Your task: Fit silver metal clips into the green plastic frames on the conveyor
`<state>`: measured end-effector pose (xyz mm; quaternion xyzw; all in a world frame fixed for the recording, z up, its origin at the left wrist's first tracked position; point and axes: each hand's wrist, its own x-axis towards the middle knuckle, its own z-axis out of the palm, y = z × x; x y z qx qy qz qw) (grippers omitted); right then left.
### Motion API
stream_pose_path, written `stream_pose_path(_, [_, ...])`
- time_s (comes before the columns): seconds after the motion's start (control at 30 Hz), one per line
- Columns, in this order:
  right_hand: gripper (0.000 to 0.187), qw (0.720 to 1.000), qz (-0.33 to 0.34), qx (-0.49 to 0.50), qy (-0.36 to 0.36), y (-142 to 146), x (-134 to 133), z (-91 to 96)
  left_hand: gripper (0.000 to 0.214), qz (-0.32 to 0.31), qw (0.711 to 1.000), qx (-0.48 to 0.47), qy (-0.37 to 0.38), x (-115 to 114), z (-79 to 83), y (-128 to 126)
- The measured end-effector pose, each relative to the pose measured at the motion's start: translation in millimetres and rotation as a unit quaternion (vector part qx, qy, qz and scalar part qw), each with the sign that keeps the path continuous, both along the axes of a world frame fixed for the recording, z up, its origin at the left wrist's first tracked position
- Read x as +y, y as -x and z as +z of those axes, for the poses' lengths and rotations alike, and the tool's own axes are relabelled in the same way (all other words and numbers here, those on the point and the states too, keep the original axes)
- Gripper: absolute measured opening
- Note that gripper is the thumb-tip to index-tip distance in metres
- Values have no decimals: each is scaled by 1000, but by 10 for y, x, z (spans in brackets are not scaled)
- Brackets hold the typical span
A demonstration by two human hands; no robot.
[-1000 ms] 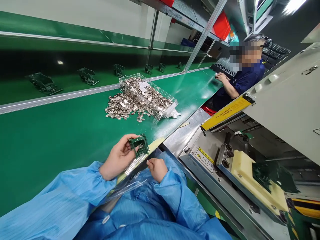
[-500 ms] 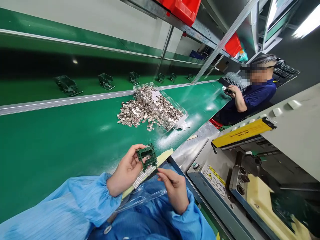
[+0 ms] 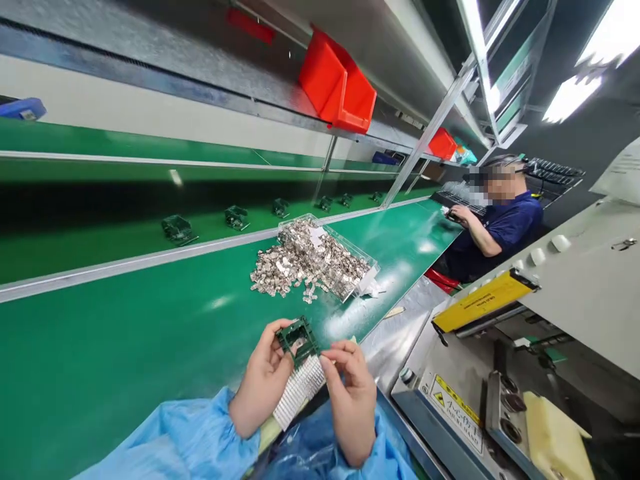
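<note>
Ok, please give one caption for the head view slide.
Left hand holds a green frame; right hand touches a ribbed pale strip above a green workbench.

Red plastic bins (image 3: 336,80) on an overhead shelf (image 3: 150,60)

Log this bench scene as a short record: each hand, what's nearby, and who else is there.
Left hand: holds a green frame
Right hand: fingers at a white ridged strip; contact hard to confirm
Nearby: clear bin of metal parts, with a loose pile beside it on the green bench
Co-worker: seated further along the bench, in a dark blue shirt
Overhead: red bins on a shelf
Right side: machine with a warning label
</note>
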<state>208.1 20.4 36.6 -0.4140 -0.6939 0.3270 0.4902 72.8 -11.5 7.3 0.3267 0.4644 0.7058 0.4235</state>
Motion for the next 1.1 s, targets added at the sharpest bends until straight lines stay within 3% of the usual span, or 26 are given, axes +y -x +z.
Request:
stream_pose_path(0.13, [6,1000,-7,-5,24,114,-68,13,36,7,1000,11,0,-57,35,-10])
stream_pose_path(0.57, [8,999,-23,-28,3,341,-138,32,33,-19,999,42,-28,-177,89,-36])
stream_pose_path(0.67, [8,999,-24,2,35,354,-143,26,31,-5,998,56,-26,-199,84,-46])
stream_pose_path(0.77, [11,991,-15,67,115,368,-125,0,29,9,998,60,-32,-225,72,-56])
stream_pose_path(0.93, [25,962,29,176,204,339,-96,5,30,-27,997,55,-36,-249,77,-57])
stream_pose_path(1.03, [20,961,93,170,199,192,-80,72,32,-14,998,60,-25,-214,159,-14])
stream_pose_path(1.1, [31,970,130,125,164,34,-76,140,34,8,997,72,-15,-197,246,34])
